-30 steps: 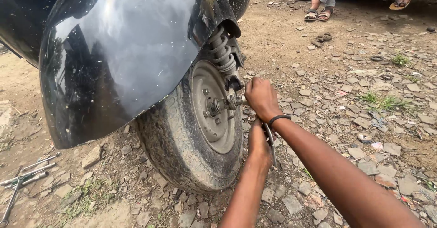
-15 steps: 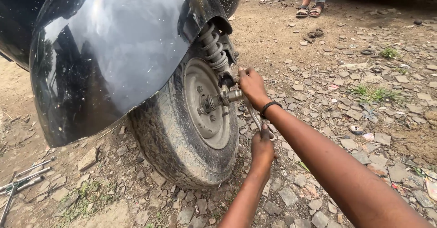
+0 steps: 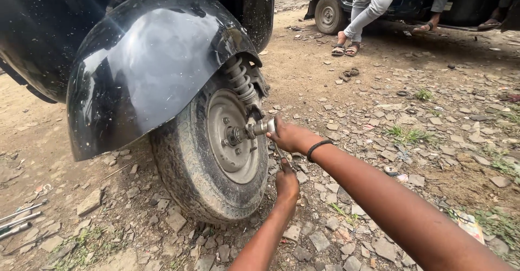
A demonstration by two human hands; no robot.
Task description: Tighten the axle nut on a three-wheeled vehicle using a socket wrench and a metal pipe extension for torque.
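Two hands work at one small wheel. Largest thing near me is the black mudguard (image 3: 157, 70), arching above and to the left of my grips, with the coil spring (image 3: 240, 81) running down from under it toward the hub. Below that sits the worn tyre (image 3: 187, 168) on its grey steel rim (image 3: 230, 135), standing on stony ground (image 3: 379, 119), so I reach in low from the right side.

My right hand (image 3: 290, 136), with a dark band (image 3: 316, 149) at the wrist, closes its grip around the head end of the socket wrench (image 3: 260, 127), pressing the socket square onto a wheel nut (image 3: 234, 136) so, I judge, it cannot slip off. My left hand (image 3: 287, 183), just beneath the right, wraps its grip around the lower end of the wrench handle, where leverage is best.

Far off to my left, several loose metal tools (image 3: 19, 222) lie on the dirt. Beyond my grips, someone's sandalled feet (image 3: 345, 49) rest beside another vehicle's wheel (image 3: 326, 15).
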